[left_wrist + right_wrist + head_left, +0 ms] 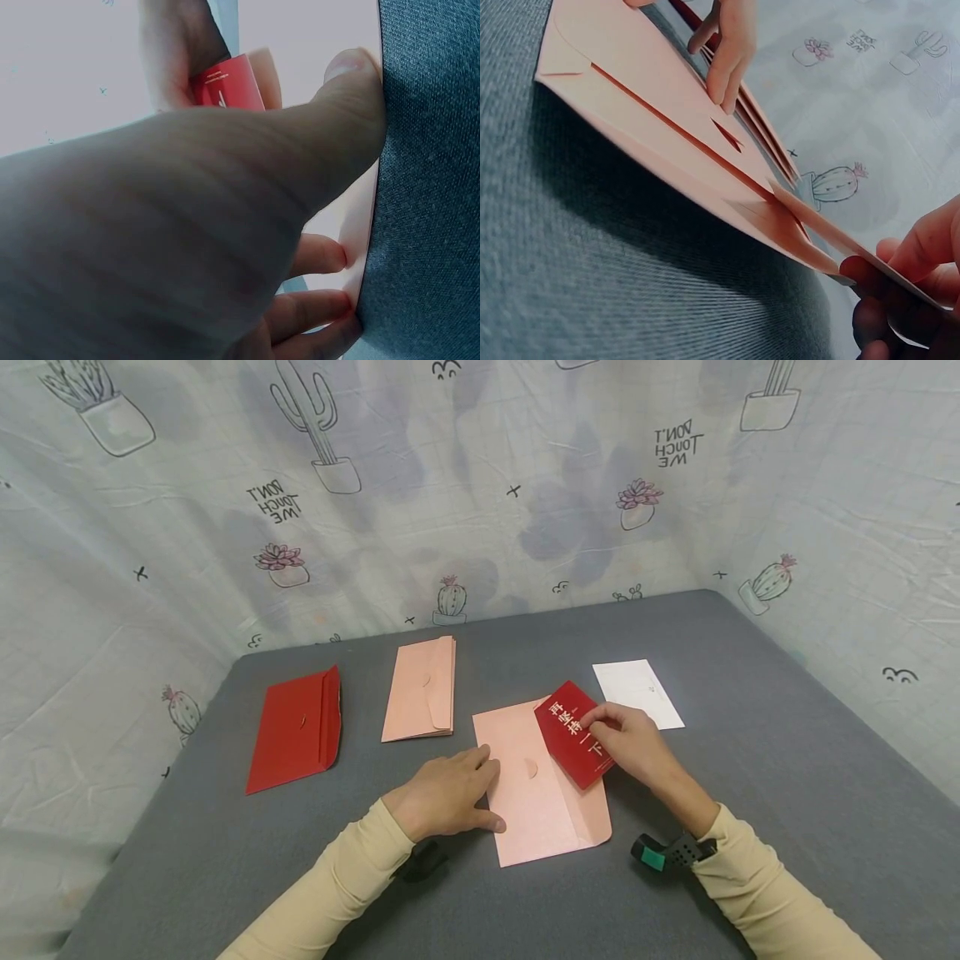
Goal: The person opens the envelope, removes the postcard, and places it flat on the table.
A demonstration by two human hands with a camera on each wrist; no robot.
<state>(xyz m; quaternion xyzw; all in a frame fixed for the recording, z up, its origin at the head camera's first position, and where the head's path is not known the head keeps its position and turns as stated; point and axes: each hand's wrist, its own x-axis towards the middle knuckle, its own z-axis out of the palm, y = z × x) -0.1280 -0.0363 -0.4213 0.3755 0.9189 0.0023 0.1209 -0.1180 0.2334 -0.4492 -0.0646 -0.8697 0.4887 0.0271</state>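
A red card (576,745) with white characters slants over the right side of a pink envelope (528,810). My right hand (633,745) pinches the card between thumb and fingers near its right edge. In the right wrist view the card (859,251) shows nearly edge-on, close to the folded flap of the envelope (652,112). How much of the card lies inside the envelope, I cannot tell. My left hand (448,789) rests on the envelope's left edge; its thumb lies flat there in the left wrist view, with the fingertips along the same edge.
Pink envelopes (416,681) lie stacked behind my left hand. Farther left are red envelopes (288,727). A white card (633,685) lies beyond my right hand. Everything is on a grey table (787,777), with a patterned cloth (487,485) hanging behind it.
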